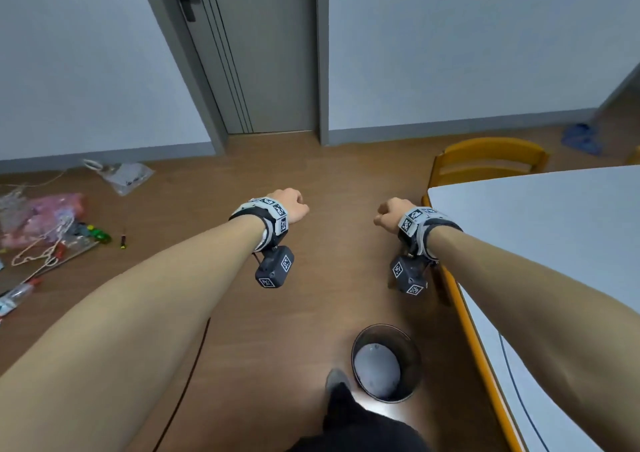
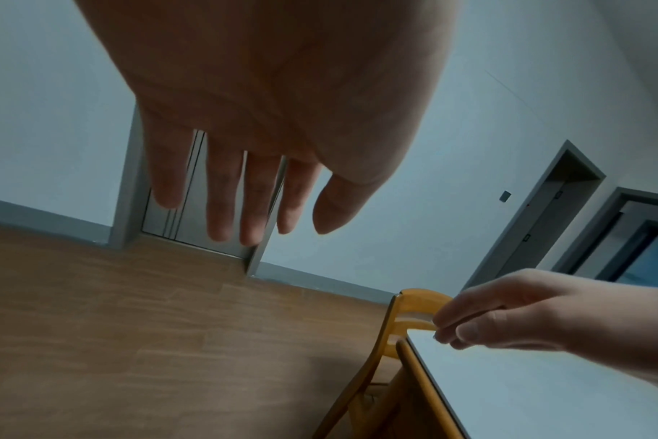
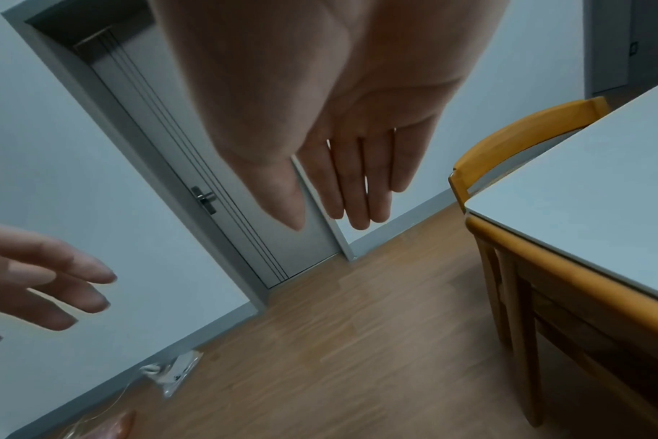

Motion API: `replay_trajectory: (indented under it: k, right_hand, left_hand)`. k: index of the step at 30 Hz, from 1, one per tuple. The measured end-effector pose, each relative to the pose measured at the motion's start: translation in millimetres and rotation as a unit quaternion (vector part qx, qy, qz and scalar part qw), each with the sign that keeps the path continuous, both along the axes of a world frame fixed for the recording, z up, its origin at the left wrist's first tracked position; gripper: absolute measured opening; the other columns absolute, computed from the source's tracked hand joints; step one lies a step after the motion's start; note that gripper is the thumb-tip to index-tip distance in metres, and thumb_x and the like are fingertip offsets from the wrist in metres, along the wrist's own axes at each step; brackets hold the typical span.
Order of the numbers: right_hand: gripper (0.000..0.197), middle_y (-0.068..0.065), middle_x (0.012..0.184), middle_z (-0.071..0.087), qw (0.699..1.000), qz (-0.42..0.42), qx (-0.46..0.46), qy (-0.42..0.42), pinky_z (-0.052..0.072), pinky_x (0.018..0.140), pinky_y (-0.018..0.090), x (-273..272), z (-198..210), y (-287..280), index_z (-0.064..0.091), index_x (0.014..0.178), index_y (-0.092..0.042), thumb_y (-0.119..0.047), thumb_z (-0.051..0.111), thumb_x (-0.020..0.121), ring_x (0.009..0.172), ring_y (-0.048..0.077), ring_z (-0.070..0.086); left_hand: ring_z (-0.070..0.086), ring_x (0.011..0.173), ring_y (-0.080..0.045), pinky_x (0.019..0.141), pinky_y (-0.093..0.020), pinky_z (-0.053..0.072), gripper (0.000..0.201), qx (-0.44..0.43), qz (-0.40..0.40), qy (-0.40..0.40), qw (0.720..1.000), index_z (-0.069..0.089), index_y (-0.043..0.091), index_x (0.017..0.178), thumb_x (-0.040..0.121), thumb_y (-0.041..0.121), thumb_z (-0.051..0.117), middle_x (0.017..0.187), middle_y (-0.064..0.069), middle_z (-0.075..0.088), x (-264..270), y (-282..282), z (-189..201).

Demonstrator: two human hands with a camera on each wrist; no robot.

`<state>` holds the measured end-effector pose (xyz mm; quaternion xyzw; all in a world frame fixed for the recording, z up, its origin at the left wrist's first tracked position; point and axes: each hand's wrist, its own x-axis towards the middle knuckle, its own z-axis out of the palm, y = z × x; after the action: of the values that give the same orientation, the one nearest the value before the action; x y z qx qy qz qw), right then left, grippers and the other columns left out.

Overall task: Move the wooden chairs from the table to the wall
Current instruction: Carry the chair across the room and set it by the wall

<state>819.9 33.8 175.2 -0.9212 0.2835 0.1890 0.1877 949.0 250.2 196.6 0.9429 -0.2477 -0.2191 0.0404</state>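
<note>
A wooden chair [image 1: 485,157] with a curved orange back stands tucked in at the far end of the white-topped table [image 1: 540,229]. Its back [image 3: 523,139] also shows in the right wrist view, and the chair [image 2: 414,309] again in the left wrist view. Both arms reach forward over the floor. My left hand [image 1: 289,203] hangs empty with its fingers [image 2: 226,202] straight and pointing down. My right hand [image 1: 391,214] is empty too, its fingers [image 3: 357,184] relaxed, just left of the table corner. Neither hand touches the chair.
A grey door [image 1: 263,53] sits in the far wall [image 1: 450,42]. Plastic bags and small clutter [image 1: 45,223] lie on the floor at the left. A dark round bin [image 1: 384,365] stands near my foot beside the table edge. A blue cloth [image 1: 581,138] lies at the far right.
</note>
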Motion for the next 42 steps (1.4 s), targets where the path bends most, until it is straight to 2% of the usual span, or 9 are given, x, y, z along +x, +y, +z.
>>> replay_trajectory:
  k: [9, 16, 21, 25, 28, 30, 34, 37, 42]
  right_hand:
    - [0.049, 0.015, 0.135, 0.063, 0.999, -0.027, -0.016, 0.019, 0.051, 0.099, 0.04, 165.1, -5.8, -127.4, 0.061, 0.138, -0.011, -0.037, 0.059, 0.097, 0.12, 0.034, 0.061]
    - [0.049, 0.015, 0.134, 0.063, 0.994, -0.106, -0.005, 0.035, 0.051, 0.097, 0.038, 268.3, -40.0, -221.1, 0.061, 0.139, -0.012, -0.038, 0.057, 0.098, 0.119, 0.034, 0.061]
    - [0.043, 0.014, 0.126, 0.068, 0.973, -0.222, 0.011, 0.055, 0.053, 0.095, 0.038, 293.2, -45.1, -288.7, 0.067, 0.129, -0.01, -0.037, 0.056, 0.097, 0.114, 0.034, 0.063]
    - [0.037, 0.014, 0.119, 0.068, 0.95, -0.305, 0.018, 0.066, 0.051, 0.083, 0.035, 282.5, -36.5, -325.8, 0.067, 0.121, -0.008, -0.034, 0.054, 0.097, 0.106, 0.033, 0.063]
    - [0.04, 0.015, 0.119, 0.068, 0.923, -0.378, 0.029, 0.069, 0.054, 0.088, 0.038, 269.3, -38.7, -358.8, 0.068, 0.12, -0.01, -0.037, 0.055, 0.094, 0.104, 0.033, 0.064]
    - [0.046, 0.015, 0.127, 0.065, 0.901, -0.428, 0.038, 0.066, 0.054, 0.094, 0.041, 262.1, -43.6, -382.8, 0.064, 0.129, -0.01, -0.037, 0.056, 0.093, 0.111, 0.033, 0.063]
    - [0.054, 0.013, 0.138, 0.06, 0.872, -0.486, 0.05, 0.036, 0.053, 0.099, 0.044, 255.8, -59.2, -441.1, 0.055, 0.143, -0.011, -0.036, 0.056, 0.095, 0.12, 0.031, 0.06]
    - [0.053, 0.012, 0.137, 0.06, 0.853, -0.516, 0.071, 0.027, 0.054, 0.097, 0.044, 255.2, -72.3, -483.8, 0.055, 0.142, -0.011, -0.037, 0.056, 0.096, 0.118, 0.03, 0.061]
    - [0.053, 0.012, 0.133, 0.062, 0.81, -0.578, 0.097, 0.007, 0.056, 0.09, 0.039, 251.6, -87.1, -531.0, 0.055, 0.141, -0.012, -0.041, 0.057, 0.097, 0.112, 0.029, 0.064]
  left_hand:
    - [0.06, 0.111, -0.03, 0.09, -0.034, 0.048, 0.036, -0.015, -0.069, -0.021, 0.997, 0.062, 0.022, 0.126, 0.094, 0.036, 0.053, 0.126, -0.006, 0.063, 181.5, -142.4, 20.6]
    - [0.061, 0.109, -0.028, 0.087, -0.033, 0.048, 0.036, -0.014, -0.159, -0.004, 0.987, 0.063, 0.023, 0.124, 0.093, 0.037, 0.053, 0.124, -0.004, 0.064, 337.1, -272.4, -17.6]
    - [0.063, 0.099, -0.026, 0.084, -0.034, 0.052, 0.032, 0.025, -0.273, 0.032, 0.961, 0.064, 0.022, 0.118, 0.092, 0.036, 0.053, 0.116, -0.004, 0.067, 406.7, -378.6, -41.2]
    - [0.063, 0.099, -0.026, 0.081, -0.033, 0.05, 0.033, 0.047, -0.357, 0.04, 0.932, 0.063, 0.021, 0.121, 0.093, 0.034, 0.052, 0.116, -0.004, 0.066, 419.8, -460.4, -46.3]
    - [0.062, 0.106, -0.027, 0.089, -0.035, 0.051, 0.038, 0.039, -0.416, 0.052, 0.907, 0.061, 0.023, 0.127, 0.093, 0.035, 0.052, 0.123, -0.004, 0.065, 414.1, -527.5, -49.7]
    - [0.062, 0.109, -0.028, 0.091, -0.035, 0.051, 0.04, 0.036, -0.454, 0.053, 0.889, 0.06, 0.022, 0.13, 0.093, 0.035, 0.052, 0.127, -0.005, 0.064, 406.5, -573.5, -53.8]
    - [0.062, 0.106, -0.027, 0.087, -0.033, 0.051, 0.038, 0.036, -0.509, 0.054, 0.858, 0.06, 0.021, 0.131, 0.095, 0.033, 0.051, 0.126, -0.006, 0.064, 385.2, -664.4, -60.3]
    - [0.061, 0.098, -0.026, 0.082, -0.033, 0.05, 0.034, 0.063, -0.527, 0.063, 0.845, 0.062, 0.022, 0.124, 0.093, 0.033, 0.051, 0.12, -0.004, 0.064, 370.2, -719.2, -69.5]
    - [0.062, 0.101, -0.027, 0.081, -0.033, 0.048, 0.037, 0.084, -0.59, 0.07, 0.8, 0.061, 0.022, 0.125, 0.092, 0.034, 0.051, 0.12, -0.003, 0.065, 344.5, -798.3, -79.5]
